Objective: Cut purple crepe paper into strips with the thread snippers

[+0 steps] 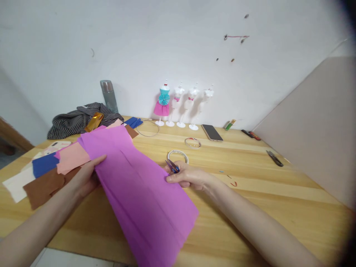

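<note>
A large purple paper sheet (139, 185) with long fold creases hangs over the front of the table, between my hands. My left hand (93, 172) grips its left edge, thumb on top and fingers hidden underneath. My right hand (185, 176) pinches the right edge between thumb and fingers. The same hand also holds small scissors (172, 167) with blue handles, blades pointing up and to the left. Just behind the right hand lies a white tape roll (178, 152). Left of the sheet, brown (40, 189), pink (72, 158) and blue (46, 165) pieces overlap.
Several white mini mannequins (179, 105) stand along the wall, one in a turquoise-and-pink dress (164, 100). A phone (212, 132), a wire ring (193, 142) and a utility knife (274, 158) lie rightward. Striped cloth (72, 120) and a bottle (109, 96) are back left.
</note>
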The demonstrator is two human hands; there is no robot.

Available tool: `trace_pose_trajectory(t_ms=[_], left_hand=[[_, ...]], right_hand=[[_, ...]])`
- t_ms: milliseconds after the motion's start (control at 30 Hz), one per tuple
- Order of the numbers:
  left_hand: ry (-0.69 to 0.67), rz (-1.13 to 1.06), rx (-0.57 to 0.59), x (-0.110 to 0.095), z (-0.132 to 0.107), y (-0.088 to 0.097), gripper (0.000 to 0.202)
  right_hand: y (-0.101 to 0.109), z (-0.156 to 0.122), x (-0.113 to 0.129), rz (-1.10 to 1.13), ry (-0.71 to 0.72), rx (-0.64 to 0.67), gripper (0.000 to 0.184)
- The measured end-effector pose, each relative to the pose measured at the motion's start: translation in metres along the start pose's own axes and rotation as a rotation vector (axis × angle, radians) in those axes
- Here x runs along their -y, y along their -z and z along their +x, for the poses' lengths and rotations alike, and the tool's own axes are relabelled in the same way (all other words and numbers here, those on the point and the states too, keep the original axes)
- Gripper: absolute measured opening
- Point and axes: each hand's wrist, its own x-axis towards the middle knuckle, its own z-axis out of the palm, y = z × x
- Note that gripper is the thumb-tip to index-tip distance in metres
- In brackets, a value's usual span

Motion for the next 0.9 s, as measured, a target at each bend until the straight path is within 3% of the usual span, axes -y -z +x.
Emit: trace_pose_trajectory(t_ms=[267,433,600,667,767,833,900], left_hand=[[-0.028,-0.064,0.142,0.002,-0.007,-0.004,0.026],[-0.053,-0.032,0.209,0.012,-0.007,-0.007,0.027],[0.101,0.111,0.304,0.023,-0.017,0.003,0.021],[0.172,0.268,0.368,0.023,-0.024,0.011,0.020],[0.231,0.626,0.548,0.024,-0.033,0.021,0.037],[0.136,0.847,0.739,0.023,-0.039,0.021,0.040],[-0.159,0.958,0.838,0.018,-0.046,0.015,0.028]], right_hand=[[0.016,-0.023,0.026,-0.297,0.252,-0.063,0.037],[0.024,-0.044,0.040,-0.408,0.269,-0.140,0.049],[0.001,-0.058,0.047,-0.534,0.270,-0.010,0.036],[-0.012,-0.062,0.049,-0.618,0.276,0.092,0.026],[-0.025,-0.066,0.053,-0.740,0.267,0.204,0.010],[-0.030,-0.067,0.055,-0.801,0.260,0.268,0.009],[-0.034,-0.067,0.054,-0.848,0.264,0.309,0.010]])
